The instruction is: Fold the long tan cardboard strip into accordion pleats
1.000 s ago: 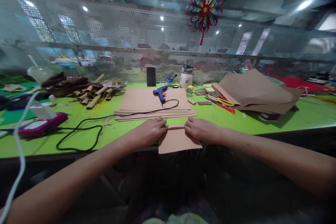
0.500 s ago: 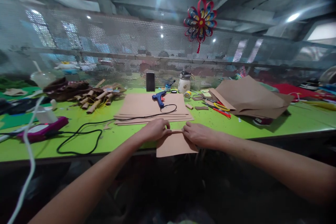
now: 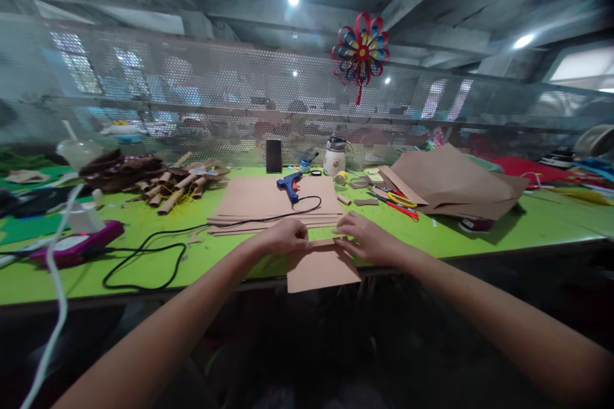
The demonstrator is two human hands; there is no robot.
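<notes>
A small sheet of brown kraft paper (image 3: 322, 268) lies at the table's front edge, its near part hanging over. Its far edge is folded or rolled into a narrow strip. My left hand (image 3: 286, 236) is closed, pinching that strip at its left end. At the right end my right hand (image 3: 367, 238) rests with fingers apart, the fingertips touching the paper. Just beyond my hands is a stack of larger brown paper sheets (image 3: 249, 195), with a blue glue gun (image 3: 290, 187) lying on top. The gun's black cord runs left across the sheets.
Pliers and scissors with red and yellow handles (image 3: 400, 199) lie right of the stack, near a large brown paper pile (image 3: 460, 182). Rolled paper tubes (image 3: 175, 192) sit at the left. A purple power strip (image 3: 79, 244) and looped black cable (image 3: 144, 268) occupy the front left.
My right hand's fingers have loosened and spread from their pinch on the paper's far edge. My left hand keeps its hold. The view has tilted slightly upward.
</notes>
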